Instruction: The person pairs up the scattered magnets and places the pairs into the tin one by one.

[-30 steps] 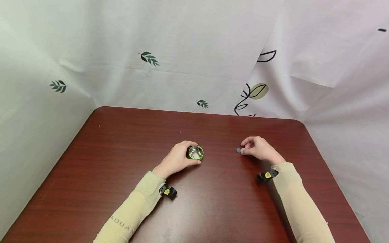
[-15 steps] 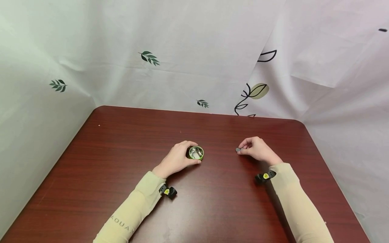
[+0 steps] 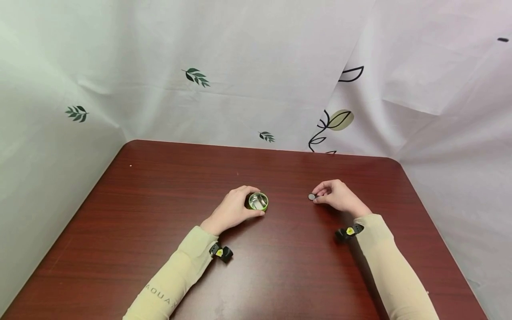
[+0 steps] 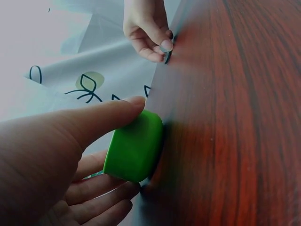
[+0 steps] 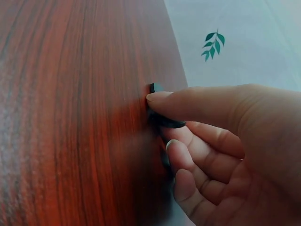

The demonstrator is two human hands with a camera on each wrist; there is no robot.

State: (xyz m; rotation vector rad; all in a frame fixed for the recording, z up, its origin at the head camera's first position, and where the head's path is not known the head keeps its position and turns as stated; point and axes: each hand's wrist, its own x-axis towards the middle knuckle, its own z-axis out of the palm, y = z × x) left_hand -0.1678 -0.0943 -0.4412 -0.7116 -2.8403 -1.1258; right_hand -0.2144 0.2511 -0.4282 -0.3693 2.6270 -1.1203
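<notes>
A small round green tin with a shiny metal inside stands on the table, its top facing up. My left hand holds it by the side, thumb on the near edge and fingers round the far side; in the left wrist view the green wall shows between them. To the right, my right hand pinches a thin dark coin at thumb and fingertips, close over the table. Another grey coin edge shows just beyond the thumb tip in the right wrist view. The other fingers are curled beneath.
The dark red wooden table has rounded far corners. White cloth printed with leaves hangs behind it and at both sides. A black wrist strap with a camera is on the left sleeve, and a similar one on the right.
My right hand has shifted slightly left, its thumb and fingers coming together on the small grey coins. The left hand and the tin have stayed in place.
</notes>
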